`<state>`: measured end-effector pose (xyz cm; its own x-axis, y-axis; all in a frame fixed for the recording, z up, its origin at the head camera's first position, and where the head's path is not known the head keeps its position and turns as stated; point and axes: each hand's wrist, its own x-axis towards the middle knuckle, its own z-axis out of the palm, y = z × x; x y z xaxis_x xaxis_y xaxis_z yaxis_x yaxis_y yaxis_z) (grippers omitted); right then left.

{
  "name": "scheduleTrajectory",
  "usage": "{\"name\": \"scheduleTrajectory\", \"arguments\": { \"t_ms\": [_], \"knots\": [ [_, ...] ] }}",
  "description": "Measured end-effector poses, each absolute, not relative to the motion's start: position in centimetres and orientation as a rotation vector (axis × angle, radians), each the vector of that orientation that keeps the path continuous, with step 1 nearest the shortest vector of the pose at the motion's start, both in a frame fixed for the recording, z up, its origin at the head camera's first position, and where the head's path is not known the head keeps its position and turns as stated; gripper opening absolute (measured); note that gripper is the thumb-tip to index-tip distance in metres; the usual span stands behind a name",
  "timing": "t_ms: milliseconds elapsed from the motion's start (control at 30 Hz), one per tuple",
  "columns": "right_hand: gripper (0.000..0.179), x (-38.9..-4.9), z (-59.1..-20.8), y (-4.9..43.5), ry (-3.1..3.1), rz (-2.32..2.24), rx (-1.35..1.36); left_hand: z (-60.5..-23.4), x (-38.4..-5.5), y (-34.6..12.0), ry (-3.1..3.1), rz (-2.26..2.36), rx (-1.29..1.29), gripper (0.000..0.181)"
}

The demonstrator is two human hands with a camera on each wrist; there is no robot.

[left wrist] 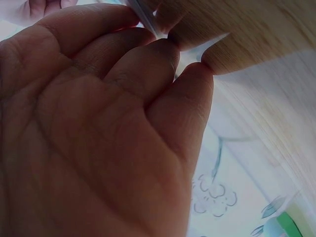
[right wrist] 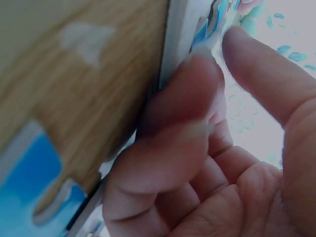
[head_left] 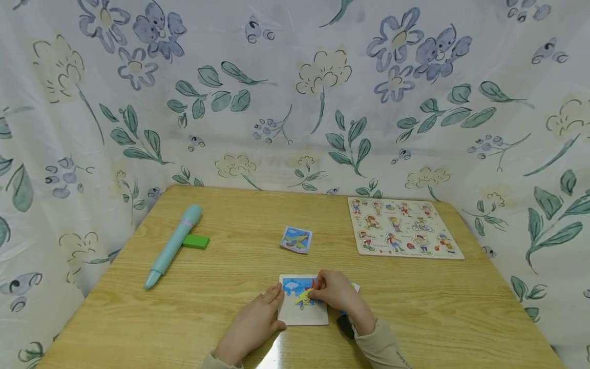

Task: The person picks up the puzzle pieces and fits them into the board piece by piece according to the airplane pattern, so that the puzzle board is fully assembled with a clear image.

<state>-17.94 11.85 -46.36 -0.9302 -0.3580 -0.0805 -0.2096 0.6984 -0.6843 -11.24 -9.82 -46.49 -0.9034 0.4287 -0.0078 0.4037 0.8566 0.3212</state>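
Note:
A small jigsaw board [head_left: 301, 318] lies near the front of the table, its upper part filled with blue sky and yellow airplane pieces. My left hand [head_left: 258, 318] rests along its left edge, fingers extended; in the left wrist view the fingertips [left wrist: 197, 74] are at the board and tabletop. Over the board's right side, my right hand [head_left: 338, 292] pinches a puzzle piece [head_left: 315, 283] between thumb and index finger. That piece is mostly hidden by the fingers. Loose blue puzzle pieces [right wrist: 34, 168] lie on the table beside the right hand, partly covered by it in the head view.
Behind the board lies a picture card [head_left: 296, 240] of an airplane. A larger board with children figures [head_left: 405, 228] sits at the back right. At the left are a teal tube-shaped object [head_left: 174, 246] and a green block [head_left: 195, 241]. Floral cloth [head_left: 286, 113] surrounds the table.

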Motion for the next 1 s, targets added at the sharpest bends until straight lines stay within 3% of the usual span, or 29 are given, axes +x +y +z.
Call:
{"name": "scheduleTrajectory", "arguments": {
  "t_ms": [1000],
  "knots": [
    [0.018,-17.52,-46.56,11.73,2.699,-0.964,-0.565,-46.76,-11.34,-9.69,2.973,0.500,0.695,0.068]
  ]
}}
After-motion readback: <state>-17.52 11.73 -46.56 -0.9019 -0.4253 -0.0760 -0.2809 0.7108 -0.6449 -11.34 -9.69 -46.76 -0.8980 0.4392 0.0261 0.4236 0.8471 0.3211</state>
